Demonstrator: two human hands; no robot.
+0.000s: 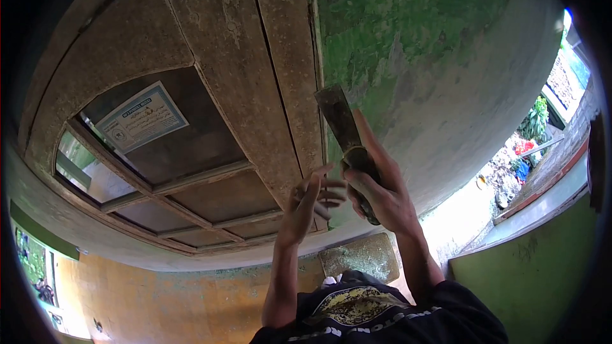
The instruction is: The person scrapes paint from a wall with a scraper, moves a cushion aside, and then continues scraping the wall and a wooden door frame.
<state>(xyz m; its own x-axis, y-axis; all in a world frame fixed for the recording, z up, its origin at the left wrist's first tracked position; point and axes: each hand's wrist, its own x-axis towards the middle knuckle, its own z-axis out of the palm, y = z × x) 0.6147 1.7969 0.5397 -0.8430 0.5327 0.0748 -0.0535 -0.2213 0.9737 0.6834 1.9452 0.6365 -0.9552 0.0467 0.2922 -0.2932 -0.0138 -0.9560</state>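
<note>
My right hand [379, 194] is wrapped round the handle of a scraper [341, 118] with a wide, dark flat blade. The blade points up and to the left, near the edge where the wooden frame [274, 76] meets the green, partly bare wall [401, 44]. Just left of the scraper's handle, my left hand [312, 200] has its fingers apart and holds nothing. Its fingers are slightly blurred and close to the right hand.
A wooden window [210, 223] with several panes and a paper sticker [143, 118] lies to the left. A speckled mat [360, 259] is on the floor near my body. Piled items [513, 165] show through the opening at right, above a green low wall [529, 267].
</note>
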